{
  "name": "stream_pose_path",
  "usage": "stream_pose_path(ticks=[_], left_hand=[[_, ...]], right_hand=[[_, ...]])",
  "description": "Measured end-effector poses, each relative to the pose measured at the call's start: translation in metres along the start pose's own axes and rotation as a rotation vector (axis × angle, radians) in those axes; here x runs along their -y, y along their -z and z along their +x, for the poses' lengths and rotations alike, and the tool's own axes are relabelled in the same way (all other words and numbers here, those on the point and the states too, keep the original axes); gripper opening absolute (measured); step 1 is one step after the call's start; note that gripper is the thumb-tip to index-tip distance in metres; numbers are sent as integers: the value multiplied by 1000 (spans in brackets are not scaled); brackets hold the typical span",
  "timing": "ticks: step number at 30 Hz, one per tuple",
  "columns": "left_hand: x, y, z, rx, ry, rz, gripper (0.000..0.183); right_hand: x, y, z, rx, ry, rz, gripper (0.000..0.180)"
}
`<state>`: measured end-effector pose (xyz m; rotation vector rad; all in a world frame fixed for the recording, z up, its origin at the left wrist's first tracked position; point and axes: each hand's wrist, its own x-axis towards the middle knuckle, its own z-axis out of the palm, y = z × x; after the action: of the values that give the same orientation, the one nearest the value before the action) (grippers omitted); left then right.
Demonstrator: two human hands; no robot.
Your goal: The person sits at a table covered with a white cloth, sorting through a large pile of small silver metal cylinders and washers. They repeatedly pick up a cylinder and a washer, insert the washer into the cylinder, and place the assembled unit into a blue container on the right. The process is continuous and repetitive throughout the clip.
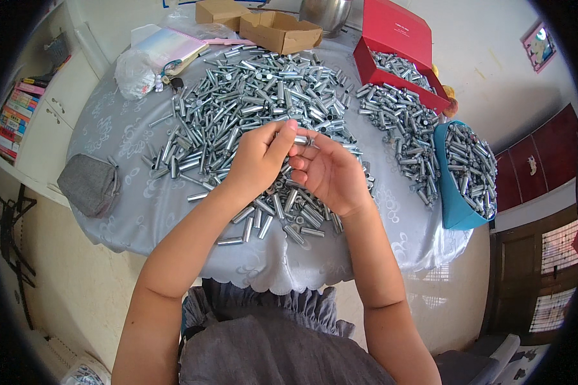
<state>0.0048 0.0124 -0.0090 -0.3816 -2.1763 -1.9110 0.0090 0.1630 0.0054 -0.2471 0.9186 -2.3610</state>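
Observation:
Over a large heap of loose metal sleeves and bolts, my two hands meet at one small metal sleeve anchor. My left hand grips its left end, with the thumb on top. At its right end, where a nut or washer shows, the fingers of my right hand curl around it, palm turned up. My fingers hide part of the anchor. Short bare sleeves and several nuts lie on the tablecloth below my hands.
To the right, assembled anchors form a strip beside a red box and a filled teal fabric bin. Cardboard boxes, a notebook and a plastic bag stand behind; a grey pouch lies left.

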Motion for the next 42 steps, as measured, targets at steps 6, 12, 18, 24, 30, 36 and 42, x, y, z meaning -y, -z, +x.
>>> stream_pose_path(ticks=[6,12,18,24,30,36,42], left_hand=[[1,-2,1,15,-11,-41,35],[-1,-1,-1,25,-73,104,36],[-2,0,-3,50,-88,121,31],[-4,1,-2,51,-68,135,32],[-5,0,-1,33,-7,62,34],[-5,2,-2,46,-141,247,35],[-2,8,1,-47,-341,495,44]], right_hand=[[-1,2,2,-27,-11,-15,33],[0,11,2,26,-47,90,29],[-2,13,3,-8,-75,116,29],[-3,16,4,15,-73,191,30],[0,3,1,20,-21,186,31],[-4,13,3,16,-12,128,30],[-4,8,1,-185,118,-204,17]])
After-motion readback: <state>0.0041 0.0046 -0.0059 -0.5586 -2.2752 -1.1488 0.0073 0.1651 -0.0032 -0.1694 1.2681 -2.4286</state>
